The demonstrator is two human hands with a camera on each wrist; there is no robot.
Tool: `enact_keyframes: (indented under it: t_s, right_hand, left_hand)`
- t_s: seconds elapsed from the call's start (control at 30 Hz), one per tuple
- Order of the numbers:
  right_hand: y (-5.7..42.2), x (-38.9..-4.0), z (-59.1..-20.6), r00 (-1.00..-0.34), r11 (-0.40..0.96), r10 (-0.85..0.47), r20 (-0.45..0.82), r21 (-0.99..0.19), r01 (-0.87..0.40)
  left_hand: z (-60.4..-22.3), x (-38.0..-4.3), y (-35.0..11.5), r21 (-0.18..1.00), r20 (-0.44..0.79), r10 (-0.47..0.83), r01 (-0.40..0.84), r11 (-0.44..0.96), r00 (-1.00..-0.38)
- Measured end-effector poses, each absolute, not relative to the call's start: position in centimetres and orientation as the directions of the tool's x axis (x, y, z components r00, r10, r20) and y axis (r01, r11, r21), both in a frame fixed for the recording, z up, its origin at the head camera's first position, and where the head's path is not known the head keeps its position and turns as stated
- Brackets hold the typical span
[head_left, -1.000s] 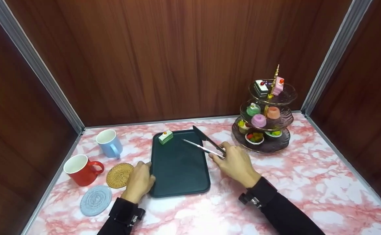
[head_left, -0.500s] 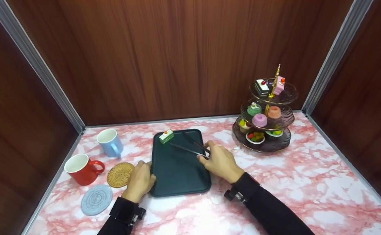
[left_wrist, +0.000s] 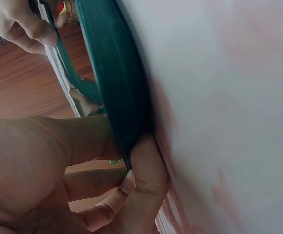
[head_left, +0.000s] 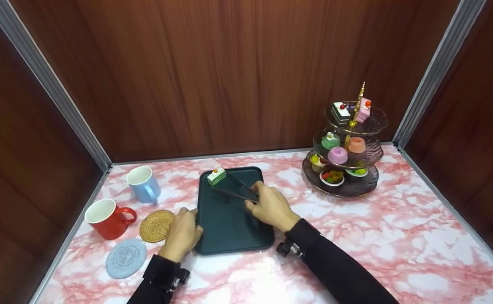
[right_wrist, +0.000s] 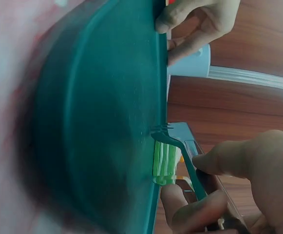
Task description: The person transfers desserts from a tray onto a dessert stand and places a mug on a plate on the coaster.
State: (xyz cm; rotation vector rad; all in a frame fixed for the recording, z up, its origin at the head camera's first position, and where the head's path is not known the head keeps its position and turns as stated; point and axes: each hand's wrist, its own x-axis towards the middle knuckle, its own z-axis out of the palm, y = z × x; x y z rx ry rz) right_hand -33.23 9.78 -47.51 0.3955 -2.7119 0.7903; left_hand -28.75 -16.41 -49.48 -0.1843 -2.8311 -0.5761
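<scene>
Left hand (head_left: 182, 232) clamped on the left rim of the dark green tray (head_left: 233, 228), fingers on both sides of the edge in the left wrist view. Right hand (head_left: 273, 207) over the tray's right side, fingers closed round the tongs (right_wrist: 190, 168); tongs arms apart, one ending in fork tines. Green-and-white cake slice (head_left: 216, 177) on the tray at the far left corner, tong tips just beside it; contact: cannot tell. Tray flat on the pink marbled tabletop (head_left: 398, 228). Left of tray: blue mug (head_left: 140, 184) at the back, red mug (head_left: 107, 222) nearer, both upright; wicker coaster (head_left: 156, 226) by the left hand, grey-blue coaster (head_left: 126, 258) nearest the person. Right, at the back: three-tier stand (head_left: 369, 185), small cakes on the upper two tiers, fruit-topped cups on the bottom one.
</scene>
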Motion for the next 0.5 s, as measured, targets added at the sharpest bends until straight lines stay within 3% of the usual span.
enact_keyframes:
  t_s: [0.5]
  right_hand:
    - [8.2,-34.5,-47.7,-0.926,0.767,-0.205,0.317,-0.535,-0.353]
  left_hand:
    - [-49.5,-28.8,-16.4,0.373,0.271,0.069,0.17,0.912,-0.96]
